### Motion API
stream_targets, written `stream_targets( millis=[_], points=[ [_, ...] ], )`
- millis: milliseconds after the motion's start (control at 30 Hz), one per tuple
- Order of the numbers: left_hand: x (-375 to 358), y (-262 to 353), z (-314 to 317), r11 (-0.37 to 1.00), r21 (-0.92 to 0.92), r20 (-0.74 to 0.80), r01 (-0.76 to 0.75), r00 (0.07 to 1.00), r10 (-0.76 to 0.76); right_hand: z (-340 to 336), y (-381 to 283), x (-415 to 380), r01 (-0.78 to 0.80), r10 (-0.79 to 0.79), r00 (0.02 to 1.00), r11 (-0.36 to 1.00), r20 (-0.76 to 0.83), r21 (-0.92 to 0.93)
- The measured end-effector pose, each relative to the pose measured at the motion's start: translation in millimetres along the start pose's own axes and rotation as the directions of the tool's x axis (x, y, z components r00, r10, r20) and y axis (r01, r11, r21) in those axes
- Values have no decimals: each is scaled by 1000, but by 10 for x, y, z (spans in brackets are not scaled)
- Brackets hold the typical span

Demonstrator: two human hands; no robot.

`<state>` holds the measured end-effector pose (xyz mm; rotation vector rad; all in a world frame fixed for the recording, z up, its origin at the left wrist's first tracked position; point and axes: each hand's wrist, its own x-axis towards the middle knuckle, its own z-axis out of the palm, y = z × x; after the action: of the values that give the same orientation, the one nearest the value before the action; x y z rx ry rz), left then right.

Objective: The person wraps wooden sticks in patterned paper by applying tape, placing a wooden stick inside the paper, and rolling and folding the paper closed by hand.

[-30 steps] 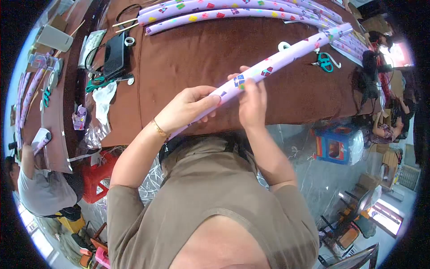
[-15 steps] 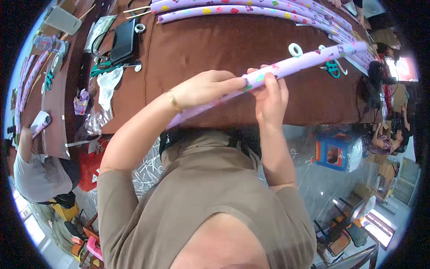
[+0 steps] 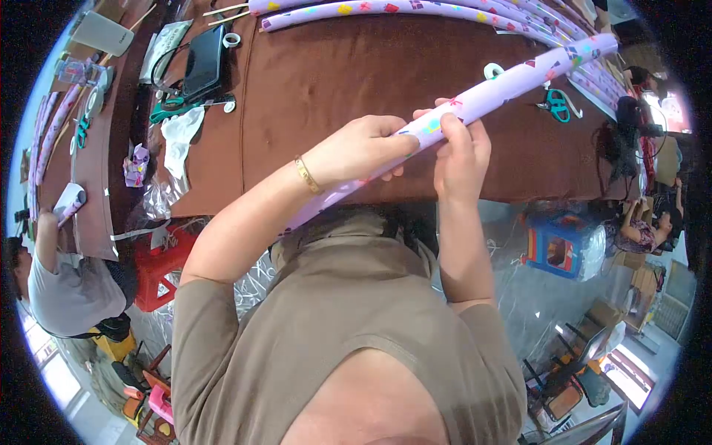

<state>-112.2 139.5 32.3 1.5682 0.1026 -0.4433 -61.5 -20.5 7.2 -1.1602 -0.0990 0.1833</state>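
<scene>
A long lilac roll of patterned wrapping paper (image 3: 512,83) slants across in front of me, its far end up at the right and its near end low by my waist. My left hand (image 3: 371,147) is closed round its middle, fingers partly hidden beneath. Just to the right, my right hand (image 3: 461,152) grips the same roll, thumb on top. Behind the roll, a roll of white tape (image 3: 493,70) is partly covered. Teal-handled scissors (image 3: 558,105) lie on the brown cloth below the roll's far end.
More lilac patterned rolls (image 3: 400,9) lie along the far side of the brown-covered table (image 3: 319,81). At left are a black tablet-like device (image 3: 205,63), a small tape roll (image 3: 231,40) and crumpled white material (image 3: 180,137). A person in a white shirt (image 3: 74,297) works at far left; a blue-and-red plastic stool (image 3: 552,251) stands right.
The roll's far end has swung upward, and the roll is steeper. Both hands have shifted slightly right along with it, still holding it.
</scene>
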Motion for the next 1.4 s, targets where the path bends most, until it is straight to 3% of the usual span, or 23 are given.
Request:
stream_targets(
  millis=[100, 200, 600, 833, 933, 1000, 1100, 1400],
  points=[
    [16, -1, -4, 986, -136, 55, 94, 995, -87, 6, -38, -3, -8, 10, 999, 998, 34, -59],
    [-14, 131, 42, 985, -41, 22, 167, 986, -166, 10, -41, -12, 7, -2, 999, 995, 48, -96],
    [-3, -59, 46, 979, -160, 71, 126, 991, -116, -7, -1, -13, -4, 7, 999, 996, 31, -90],
    [-12, -14, 114, 973, -146, 27, 176, 984, -174, -41, 5, -20, -14, 21, 998, 994, 62, -111],
    [-25, -19, 162, 989, -97, -47, 115, 992, -120, -8, -25, -7, -8, 17, 998, 990, 58, -141],
    [-15, -12, 172, 996, 60, -92, 72, 994, -67, -12, -43, 5, 6, 4, 998, 984, 56, -180],
    [10, -97, 244, 1000, 19, -162, -17, 987, 20, -71, -69, 70, -12, 32, 996, 969, 79, -248],
    [-19, -82, 269, 999, 14, -139, -30, 990, 32, -138, -102, 116, 33, 9, 992, 941, 122, -337]
  ],
)
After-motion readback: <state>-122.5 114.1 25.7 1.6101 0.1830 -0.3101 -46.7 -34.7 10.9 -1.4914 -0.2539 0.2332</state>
